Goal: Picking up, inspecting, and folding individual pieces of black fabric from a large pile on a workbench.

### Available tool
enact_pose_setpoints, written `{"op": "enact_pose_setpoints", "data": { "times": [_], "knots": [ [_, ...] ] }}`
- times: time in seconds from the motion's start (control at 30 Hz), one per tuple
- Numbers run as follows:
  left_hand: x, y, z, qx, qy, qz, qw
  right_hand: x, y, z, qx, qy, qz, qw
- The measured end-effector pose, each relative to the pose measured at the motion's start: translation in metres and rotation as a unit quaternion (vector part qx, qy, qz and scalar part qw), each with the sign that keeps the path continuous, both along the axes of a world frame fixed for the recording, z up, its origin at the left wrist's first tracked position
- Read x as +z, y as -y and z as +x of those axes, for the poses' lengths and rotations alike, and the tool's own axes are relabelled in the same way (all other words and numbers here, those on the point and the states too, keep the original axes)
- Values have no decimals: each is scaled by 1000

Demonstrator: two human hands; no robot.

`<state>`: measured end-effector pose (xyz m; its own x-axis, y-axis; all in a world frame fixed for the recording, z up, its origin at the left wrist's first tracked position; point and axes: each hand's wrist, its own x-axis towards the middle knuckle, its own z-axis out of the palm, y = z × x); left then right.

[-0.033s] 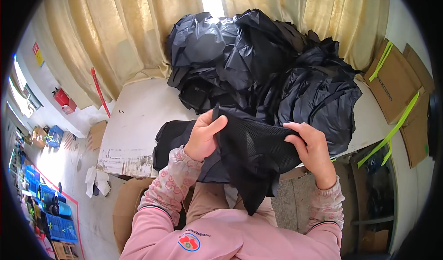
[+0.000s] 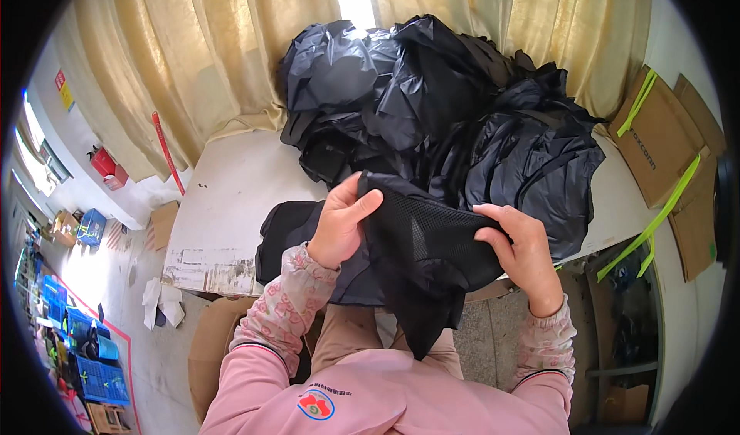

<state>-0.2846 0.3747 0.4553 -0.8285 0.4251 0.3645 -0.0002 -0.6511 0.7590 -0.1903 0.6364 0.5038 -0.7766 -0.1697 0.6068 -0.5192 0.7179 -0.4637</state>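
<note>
Between my two hands a black mesh fabric piece (image 2: pixel 432 234) is held up at the table's near edge, its smooth dark lower part hanging toward my lap. My left hand (image 2: pixel 343 223) pinches its upper left corner between thumb and fingers. On the other side my right hand (image 2: pixel 520 254) grips the right edge, thumb and forefinger closed on the cloth. Under and left of it lies more flat black fabric (image 2: pixel 285 234). Just beyond my hands rises a big heap of glossy black fabric pieces (image 2: pixel 432 96), with a layered stack (image 2: pixel 532 173) at its right.
The worn white table (image 2: pixel 223 196) reaches toward beige curtains (image 2: pixel 200 57). Folded cardboard (image 2: pixel 663 150) with bright green straps (image 2: pixel 655 211) leans at the right. An open cardboard box (image 2: pixel 216 335) stands below the table's near left side. Blue crates (image 2: pixel 100 377) sit on the floor far left.
My left fingertips and the corner of the mesh piece have risen slightly. My right hand keeps its hold in nearly the same place.
</note>
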Motion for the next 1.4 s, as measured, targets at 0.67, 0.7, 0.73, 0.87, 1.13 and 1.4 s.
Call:
{"op": "enact_pose_setpoints", "data": {
  "times": [0.67,0.7,0.73,0.87,1.13,1.4],
  "knots": [
    [11,-8,-7,71,-101,-141,982,19,11,7,52,-13,72,996],
    [16,3,-12,21,-158,-243,957,19,6,8,43,-5,74,996],
    [18,10,-15,-30,-212,-341,915,19,3,9,35,3,74,997],
    [12,15,-19,62,-342,-412,842,31,-3,10,19,-3,141,990],
    [-38,33,-62,131,-54,-283,949,59,-21,5,-45,30,15,998],
    [-163,34,28,-315,107,-275,902,72,-24,-35,36,67,-277,958]
  ]
}}
